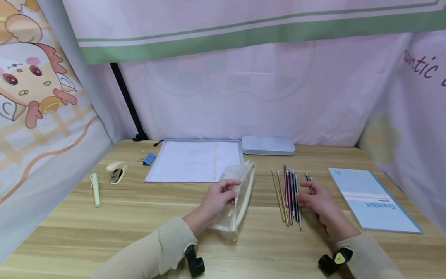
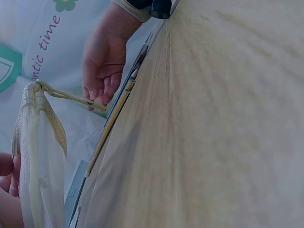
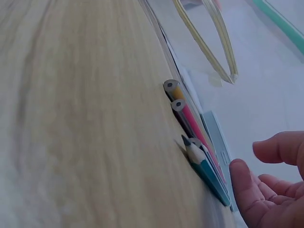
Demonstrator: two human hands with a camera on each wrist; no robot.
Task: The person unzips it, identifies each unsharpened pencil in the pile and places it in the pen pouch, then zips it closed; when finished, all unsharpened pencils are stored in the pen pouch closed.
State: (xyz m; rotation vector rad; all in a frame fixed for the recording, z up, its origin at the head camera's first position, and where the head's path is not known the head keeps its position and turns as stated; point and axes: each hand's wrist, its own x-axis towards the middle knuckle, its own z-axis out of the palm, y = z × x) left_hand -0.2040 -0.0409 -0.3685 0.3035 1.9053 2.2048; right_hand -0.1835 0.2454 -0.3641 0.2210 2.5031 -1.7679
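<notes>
1. Wooden surface [image 1: 139, 217] backed by pale curtains carries a paper sheet [image 1: 195, 161], grey tin [image 1: 268, 145], blue notebook [image 1: 373, 199], stapler [image 1: 116, 171] and binder clip [image 1: 150, 158].
2. Left hand [image 1: 219, 197] pinches the mesh pencil pouch [image 1: 238, 197] at its rim, grip curled; its inside is hard to see.
3. Right hand [image 1: 318, 201], fingers relaxed, rests beside the row of coloured pencils [image 1: 289, 193] lying flat between pouch and notebook.

Home study nook, wooden desk [image 1: 139, 217], cartoon fabric drapes [image 1: 38, 97], notebook [image 1: 373, 199], stationery
</notes>
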